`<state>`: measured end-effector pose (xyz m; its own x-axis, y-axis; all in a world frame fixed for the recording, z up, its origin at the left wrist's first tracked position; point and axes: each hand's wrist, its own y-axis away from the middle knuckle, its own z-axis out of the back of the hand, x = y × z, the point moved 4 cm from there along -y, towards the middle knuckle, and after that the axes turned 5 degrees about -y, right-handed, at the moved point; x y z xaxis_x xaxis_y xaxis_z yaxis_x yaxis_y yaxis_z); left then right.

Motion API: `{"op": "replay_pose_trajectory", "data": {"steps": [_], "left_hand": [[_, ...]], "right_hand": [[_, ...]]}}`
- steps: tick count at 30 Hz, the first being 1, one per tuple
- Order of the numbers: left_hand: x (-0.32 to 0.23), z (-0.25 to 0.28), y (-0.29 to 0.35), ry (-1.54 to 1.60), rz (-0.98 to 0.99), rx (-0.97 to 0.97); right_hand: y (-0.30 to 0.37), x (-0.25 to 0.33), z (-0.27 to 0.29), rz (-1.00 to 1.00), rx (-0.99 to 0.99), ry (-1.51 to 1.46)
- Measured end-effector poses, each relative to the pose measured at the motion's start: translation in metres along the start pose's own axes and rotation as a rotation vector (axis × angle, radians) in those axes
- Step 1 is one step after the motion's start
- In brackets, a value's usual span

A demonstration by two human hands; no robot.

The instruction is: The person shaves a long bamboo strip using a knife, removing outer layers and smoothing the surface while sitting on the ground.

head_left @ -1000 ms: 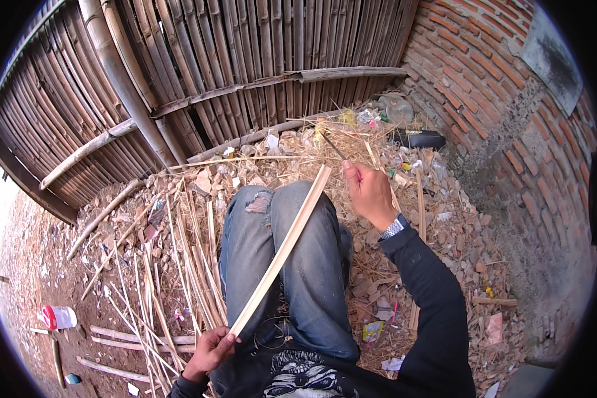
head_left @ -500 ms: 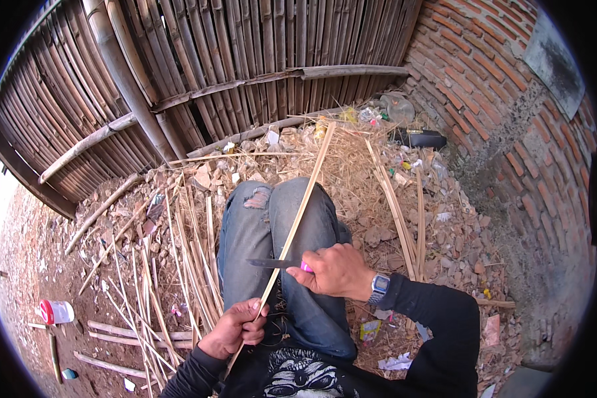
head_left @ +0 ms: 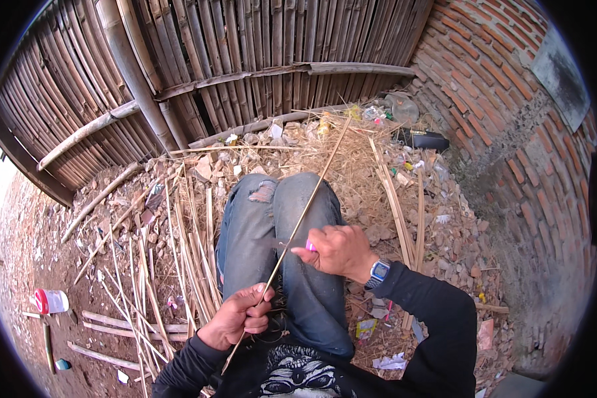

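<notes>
A long thin bamboo strip [head_left: 314, 194] slants up across my jeans toward the far ground. My left hand [head_left: 242, 314] is closed around its lower part, with the tail of the strip passing below the fist toward my shirt. Just right of the strip, my right hand [head_left: 338, 252] grips a knife by its pink handle [head_left: 310, 245]. Its blade points left toward the strip and is hard to make out, seen nearly edge-on. Whether the blade touches the strip I cannot tell.
Many split bamboo strips [head_left: 194, 265] lie left of my legs, and more strips [head_left: 395, 199] to the right. Rubble and shavings cover the ground. A bamboo fence [head_left: 245, 40] stands ahead, a brick wall [head_left: 497, 113] at right. A red-lidded tub [head_left: 52, 301] lies far left.
The strip has turned in my left hand and now shows a narrower, darker side. My right hand has shifted slightly up and right; the blade, plainly visible before, now barely shows.
</notes>
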<state>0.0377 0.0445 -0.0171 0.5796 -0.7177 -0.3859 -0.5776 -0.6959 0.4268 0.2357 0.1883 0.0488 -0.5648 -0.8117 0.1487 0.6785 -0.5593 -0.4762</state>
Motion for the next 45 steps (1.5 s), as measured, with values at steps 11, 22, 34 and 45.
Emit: {"op": "replay_pose_trajectory", "data": {"steps": [11, 22, 34, 45], "left_hand": [[0.028, 0.033, 0.055, 0.133, 0.143, -0.015], [0.043, 0.061, 0.069, 0.116, 0.13, 0.015], [0.038, 0.055, 0.057, -0.191, -0.01, -0.143], [0.029, 0.057, 0.05, -0.226, 0.043, -0.118]], "right_hand": [[-0.028, -0.262, 0.064, -0.786, -0.113, 0.414], [-0.034, -0.185, 0.03, -0.673, -0.2, -0.32], [-0.021, -0.134, 0.031, -0.502, -0.221, -0.474], [-0.016, -0.149, 0.012, -0.638, -0.174, -0.481]]}}
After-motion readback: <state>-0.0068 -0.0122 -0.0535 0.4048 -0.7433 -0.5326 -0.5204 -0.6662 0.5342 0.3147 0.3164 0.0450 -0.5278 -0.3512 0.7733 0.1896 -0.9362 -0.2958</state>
